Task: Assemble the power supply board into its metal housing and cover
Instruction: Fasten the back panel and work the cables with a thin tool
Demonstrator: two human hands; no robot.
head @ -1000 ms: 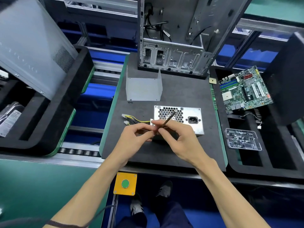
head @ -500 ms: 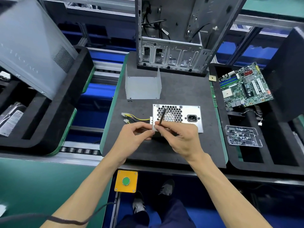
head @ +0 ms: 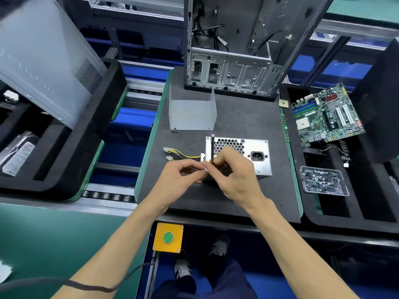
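Observation:
The metal power supply housing (head: 254, 147) with its honeycomb vent and power socket stands on the dark foam mat (head: 244, 117). Yellow and black cables (head: 183, 153) come out of its left side. My right hand (head: 235, 171) pinches a thin dark screwdriver (head: 212, 147), held nearly upright at the housing's front left corner. My left hand (head: 183, 175) pinches something small right at the tool's lower end; what it is stays hidden. The U-shaped metal cover (head: 192, 114) stands apart behind them, with loose screws (head: 174, 131) by its left corner.
An open computer chassis (head: 228, 61) stands at the mat's back edge. A motherboard (head: 326, 115) and a clear tray of screws (head: 322, 182) lie in the black tray on the right. A grey side panel (head: 43, 57) leans on the left. A yellow button box (head: 168, 237) sits below.
The screwdriver has swung from slanting right to nearly upright. Both hands have stayed together at the housing's front left corner.

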